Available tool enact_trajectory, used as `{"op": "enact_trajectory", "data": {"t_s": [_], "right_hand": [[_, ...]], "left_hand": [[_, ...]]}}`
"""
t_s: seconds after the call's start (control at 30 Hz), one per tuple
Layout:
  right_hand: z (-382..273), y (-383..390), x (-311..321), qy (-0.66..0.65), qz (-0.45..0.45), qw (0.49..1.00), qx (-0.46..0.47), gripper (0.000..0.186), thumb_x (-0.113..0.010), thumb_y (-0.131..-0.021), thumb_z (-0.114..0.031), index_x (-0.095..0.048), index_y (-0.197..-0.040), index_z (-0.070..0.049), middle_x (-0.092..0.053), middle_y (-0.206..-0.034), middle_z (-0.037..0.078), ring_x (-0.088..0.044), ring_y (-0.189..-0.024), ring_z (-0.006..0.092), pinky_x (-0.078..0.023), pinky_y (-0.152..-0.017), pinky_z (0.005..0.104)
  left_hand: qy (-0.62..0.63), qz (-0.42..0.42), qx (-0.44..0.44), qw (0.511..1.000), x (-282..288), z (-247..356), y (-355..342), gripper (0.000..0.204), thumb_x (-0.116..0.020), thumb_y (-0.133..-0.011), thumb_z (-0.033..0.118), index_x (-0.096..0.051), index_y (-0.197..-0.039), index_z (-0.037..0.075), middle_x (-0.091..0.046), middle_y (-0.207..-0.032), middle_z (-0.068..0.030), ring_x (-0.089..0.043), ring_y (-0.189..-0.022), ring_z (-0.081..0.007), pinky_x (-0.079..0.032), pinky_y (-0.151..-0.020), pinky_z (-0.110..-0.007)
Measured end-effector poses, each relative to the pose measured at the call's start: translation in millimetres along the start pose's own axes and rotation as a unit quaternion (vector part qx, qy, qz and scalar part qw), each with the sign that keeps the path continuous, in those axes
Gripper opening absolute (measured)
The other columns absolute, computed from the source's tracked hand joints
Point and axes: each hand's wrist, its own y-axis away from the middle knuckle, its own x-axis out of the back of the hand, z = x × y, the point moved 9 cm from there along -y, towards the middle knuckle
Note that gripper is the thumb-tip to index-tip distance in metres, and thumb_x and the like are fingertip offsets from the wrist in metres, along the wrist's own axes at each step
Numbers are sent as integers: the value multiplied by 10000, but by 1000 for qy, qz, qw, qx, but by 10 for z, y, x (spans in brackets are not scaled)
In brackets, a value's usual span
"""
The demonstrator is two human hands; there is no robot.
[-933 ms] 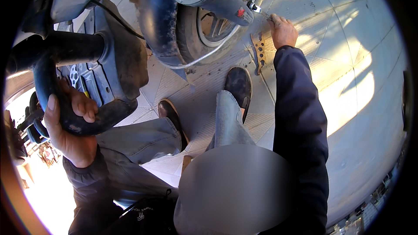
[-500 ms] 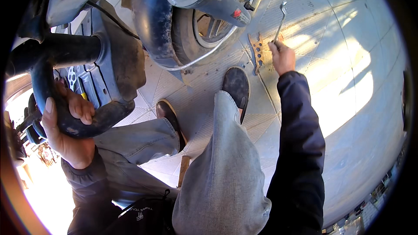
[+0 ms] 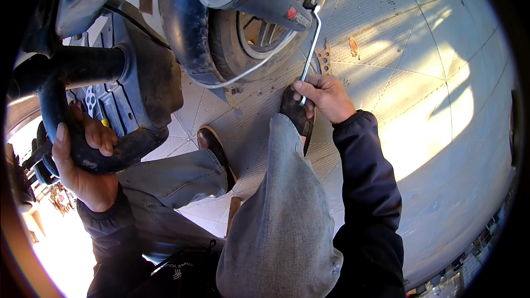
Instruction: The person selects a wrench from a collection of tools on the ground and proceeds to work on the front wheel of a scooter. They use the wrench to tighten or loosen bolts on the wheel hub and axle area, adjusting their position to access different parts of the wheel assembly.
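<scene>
My left hand (image 3: 91, 160) is wrapped around a curved black tube (image 3: 118, 152), its thumb on the near side and fingers over the top. In my right hand (image 3: 326, 96) is a long silvery wrench (image 3: 312, 49), pinched near its lower end between thumb and fingers. The wrench's far head appears beside a dark stub at the lower end of the fork leg (image 3: 265, 8); whether they touch I cannot tell. Behind the fork lies the wheel with its worn tyre (image 3: 221, 49) and dark fender (image 3: 185, 38).
A rusty perforated metal strip (image 3: 323, 58) lies on the tiled floor just beyond my right hand. A black plastic housing (image 3: 149, 66) with a tray of tools stands at the left. My shoes (image 3: 212, 146) and knees are below. A pale cable (image 3: 254, 74) curves past the tyre.
My right hand has lifted the wrench off the floor area and moved left, bringing its head close to the fork's lower end. My left hand keeps its hold on the tube.
</scene>
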Motion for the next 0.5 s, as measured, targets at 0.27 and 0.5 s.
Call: {"op": "enact_trajectory", "data": {"t_s": [0.27,0.5], "right_hand": [[-65,-14,12,55,11,998,-14,250,-622,-935,-226,-656,-857,10,-635,-712,31,-535,-451,80,-431,-424,223],[-258,22,23,169,25,985,18,299,-610,-922,-248,-667,-849,36,-641,-672,63,-567,-557,129,-453,-546,292]], "left_hand": [[0,-1,-6,1000,-8,2,-3,444,-494,-939,395,-503,-1127,-8,-483,-643,-52,-471,-544,-138,-399,-590,-273],[2,10,-3,1000,0,-1,-1,440,-488,-940,392,-502,-1125,-7,-484,-641,-54,-473,-545,-142,-399,-590,-273]]}}
